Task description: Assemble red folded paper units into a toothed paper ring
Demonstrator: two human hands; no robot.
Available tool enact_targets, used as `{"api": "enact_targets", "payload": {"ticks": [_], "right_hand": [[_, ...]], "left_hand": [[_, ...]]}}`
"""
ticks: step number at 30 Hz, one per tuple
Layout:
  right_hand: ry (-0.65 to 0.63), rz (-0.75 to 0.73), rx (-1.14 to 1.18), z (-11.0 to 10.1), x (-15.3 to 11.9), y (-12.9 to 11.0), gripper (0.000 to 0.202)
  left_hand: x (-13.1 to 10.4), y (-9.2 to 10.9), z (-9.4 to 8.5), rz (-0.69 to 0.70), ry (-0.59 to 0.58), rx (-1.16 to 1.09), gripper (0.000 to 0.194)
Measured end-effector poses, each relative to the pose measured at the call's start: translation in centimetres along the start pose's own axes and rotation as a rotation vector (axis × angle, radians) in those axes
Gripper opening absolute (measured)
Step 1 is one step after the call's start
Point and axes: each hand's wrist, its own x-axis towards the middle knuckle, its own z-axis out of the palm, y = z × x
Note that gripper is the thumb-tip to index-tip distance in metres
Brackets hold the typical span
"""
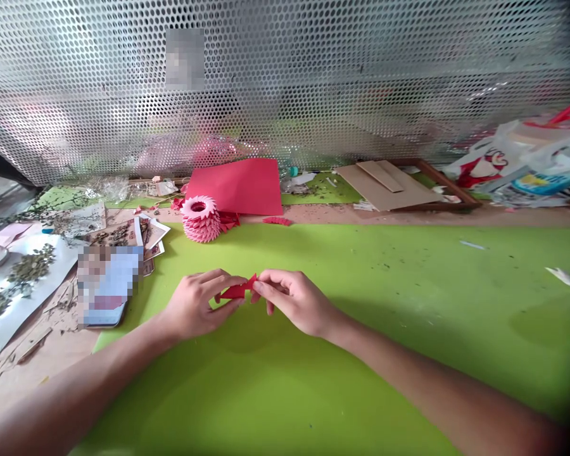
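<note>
A small folded piece of red paper (232,292) is held between both hands above the green mat (275,392). My left hand (202,301) grips its left part with thumb and fingers. My right hand (292,297) pinches the right end between thumb and forefinger. Beyond the hands stands a pink ring-shaped tower of folded paper pieces (201,220), with red folded bits beside it. A short red strip of joined folded pieces (277,221) lies at the mat's far edge. Behind it rests a large red paper sheet (247,187).
To the left lie a phone (109,304), several photo cards (152,234) and dried plant bits on a white sheet. Brown boards (384,183) in a wooden frame and plastic bags (522,161) are at the back right. A perforated metal panel (285,76) closes off the back.
</note>
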Motion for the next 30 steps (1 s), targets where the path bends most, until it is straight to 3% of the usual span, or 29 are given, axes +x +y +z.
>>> {"api": "enact_targets", "payload": {"ticks": [7,19,30], "right_hand": [[-0.029,-0.018,-0.045,0.08,-0.11,-0.05,0.033],[-0.145,0.048,-0.067,0.24,-0.19,0.24,0.034],[-0.107,0.033,-0.036,0.04,-0.21,-0.17,0.033]], "left_hand": [[-0.05,-0.09,0.38,-0.013,0.054,0.074,0.023],[-0.13,0.20,0.33,0.037,0.017,0.075,0.022],[0.14,0.33,0.10,0.037,0.002,0.068,0.024]]}}
